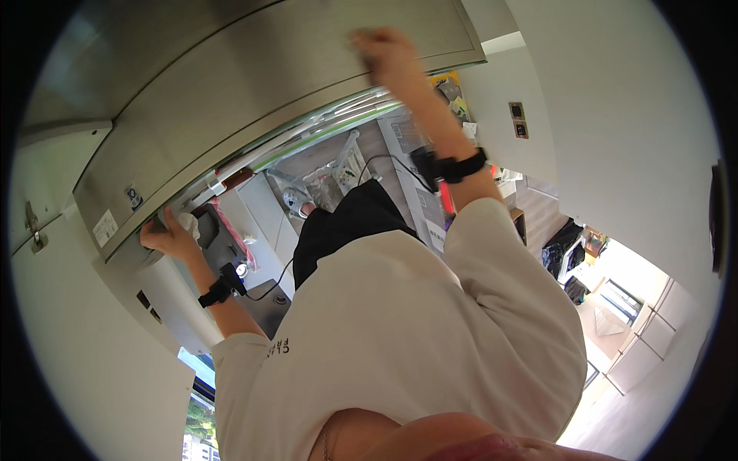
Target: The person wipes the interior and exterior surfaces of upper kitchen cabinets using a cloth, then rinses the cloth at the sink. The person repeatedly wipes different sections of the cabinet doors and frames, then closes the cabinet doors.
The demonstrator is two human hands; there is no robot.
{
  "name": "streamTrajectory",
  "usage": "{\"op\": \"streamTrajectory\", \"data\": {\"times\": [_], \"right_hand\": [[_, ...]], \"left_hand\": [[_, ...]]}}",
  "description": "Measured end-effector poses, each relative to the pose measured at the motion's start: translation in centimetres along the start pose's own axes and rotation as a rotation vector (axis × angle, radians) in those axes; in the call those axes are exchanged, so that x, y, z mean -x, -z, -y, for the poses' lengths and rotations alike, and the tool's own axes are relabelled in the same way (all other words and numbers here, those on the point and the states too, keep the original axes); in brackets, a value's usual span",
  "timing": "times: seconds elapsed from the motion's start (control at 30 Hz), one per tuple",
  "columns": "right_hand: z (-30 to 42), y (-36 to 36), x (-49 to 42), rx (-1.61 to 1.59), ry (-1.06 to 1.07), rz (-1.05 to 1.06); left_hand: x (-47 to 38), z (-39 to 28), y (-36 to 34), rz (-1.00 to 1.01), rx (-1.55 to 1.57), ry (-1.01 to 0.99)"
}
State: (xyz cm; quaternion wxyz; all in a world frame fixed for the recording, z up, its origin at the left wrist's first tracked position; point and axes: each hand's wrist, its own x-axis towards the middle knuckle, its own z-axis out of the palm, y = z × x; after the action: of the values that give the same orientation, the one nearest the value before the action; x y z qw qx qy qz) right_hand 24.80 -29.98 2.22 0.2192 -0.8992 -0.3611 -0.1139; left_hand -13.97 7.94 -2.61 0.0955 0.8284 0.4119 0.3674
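A brushed stainless-steel panel (pixel 248 98), which looks like part of a range hood, spans the top of the view. My left hand (pixel 173 235) is at its lower left edge, fingers and thumb curled about the rim. Beside that palm shows a crumpled white thing (pixel 189 223), perhaps tissue; whether I hold it is unclear. My right hand (pixel 387 55) is raised before the panel, blurred, with its fingers bent. A darker patch lies under those fingers, and I cannot tell whether it is a thing in the hand or shadow.
White cabinet walls flank the panel, one with a metal latch (pixel 37 233) at left. Wall sockets (pixel 518 120) sit at right. Below are a white cylindrical appliance (pixel 179 299), printed cartons (pixel 412 173) and a clear-plastic-wrapped thing (pixel 323 184) near my feet. Cables (pixel 398 157) run from both wrist straps.
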Motion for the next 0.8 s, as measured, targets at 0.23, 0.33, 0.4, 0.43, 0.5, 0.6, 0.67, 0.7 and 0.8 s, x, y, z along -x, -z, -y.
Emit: {"op": "streamTrajectory", "data": {"times": [0.23,0.33,0.4,0.43,0.5,0.6,0.67,0.7,0.8], "right_hand": [[0.3,-0.6,0.7,0.104,0.131,-0.051],[-1.2,1.0,0.7,0.14,-0.078,-0.091],[-2.2,2.9,0.1,0.178,-0.222,-0.139],[-2.3,3.8,-0.2,-0.082,-0.384,-0.199],[0.3,2.6,-0.8,0.152,-0.225,-0.133],[4.8,-0.4,-0.9,-0.1,0.147,-0.074],[2.5,-0.3,-0.8,-0.016,0.089,0.016],[-0.7,0.2,-1.0,0.089,0.027,0.082],[-5.1,-0.5,-1.0,0.176,-0.206,0.003]], "left_hand": [[0.3,0.5,-0.1,0.035,0.033,0.095],[0.3,0.8,-0.2,0.013,-0.012,0.002],[0.2,0.8,-0.2,0.026,-0.057,-0.01],[0.2,0.8,-0.1,0.012,-0.068,-0.012],[0.2,0.6,0.0,0.024,-0.028,-0.003],[0.2,0.1,0.1,0.067,0.016,0.072],[0.2,-0.1,0.1,0.078,0.052,0.107],[0.2,-0.1,0.1,0.071,0.076,0.113],[0.3,0.1,0.2,0.082,0.051,0.141]]}}
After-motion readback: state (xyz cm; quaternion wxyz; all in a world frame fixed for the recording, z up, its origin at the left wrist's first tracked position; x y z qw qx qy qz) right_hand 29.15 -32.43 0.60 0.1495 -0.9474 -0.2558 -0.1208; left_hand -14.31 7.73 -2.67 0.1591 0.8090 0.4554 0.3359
